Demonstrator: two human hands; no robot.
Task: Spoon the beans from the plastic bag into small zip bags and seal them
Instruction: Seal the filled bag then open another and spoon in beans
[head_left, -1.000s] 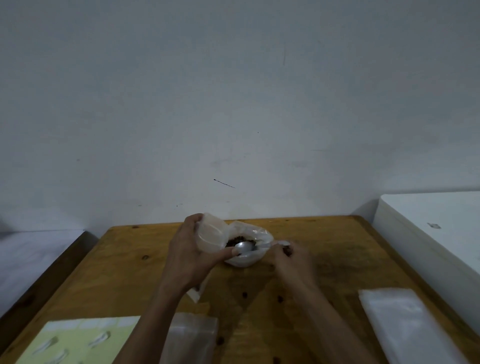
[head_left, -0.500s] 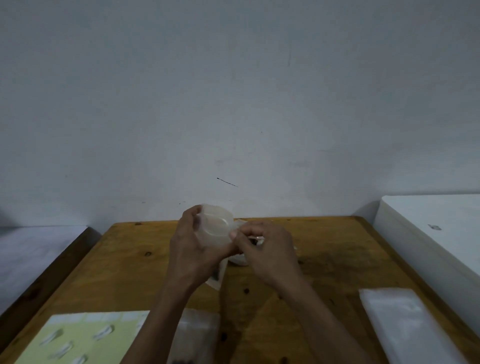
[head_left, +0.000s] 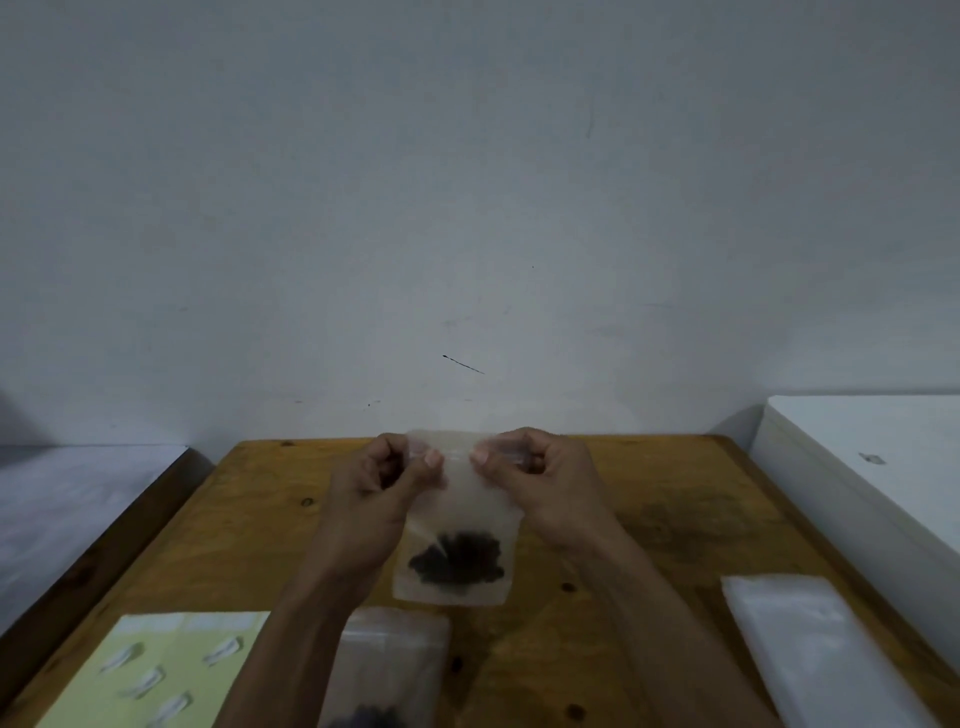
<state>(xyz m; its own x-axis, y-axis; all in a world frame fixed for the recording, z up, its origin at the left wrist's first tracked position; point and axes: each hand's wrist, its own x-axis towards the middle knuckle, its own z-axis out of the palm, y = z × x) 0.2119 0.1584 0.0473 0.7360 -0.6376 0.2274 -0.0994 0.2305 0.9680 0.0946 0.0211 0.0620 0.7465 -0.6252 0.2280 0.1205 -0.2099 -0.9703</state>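
Both hands pinch the zip bag's (head_left: 457, 525) top edge.

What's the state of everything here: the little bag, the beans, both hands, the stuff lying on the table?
Small zip bag: held upright above the table, top strip pinched; seal not discernible.
Beans: dark heap at the bag's bottom.
Left hand: pinching the bag's top left.
Right hand: pinching the top right.
Stack of empty bags: lying flat.
Yellow-green sheet: lying flat.

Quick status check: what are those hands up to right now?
Left hand and right hand pinch the zip bag top. Beans settled at the bottom. Nothing in the way.
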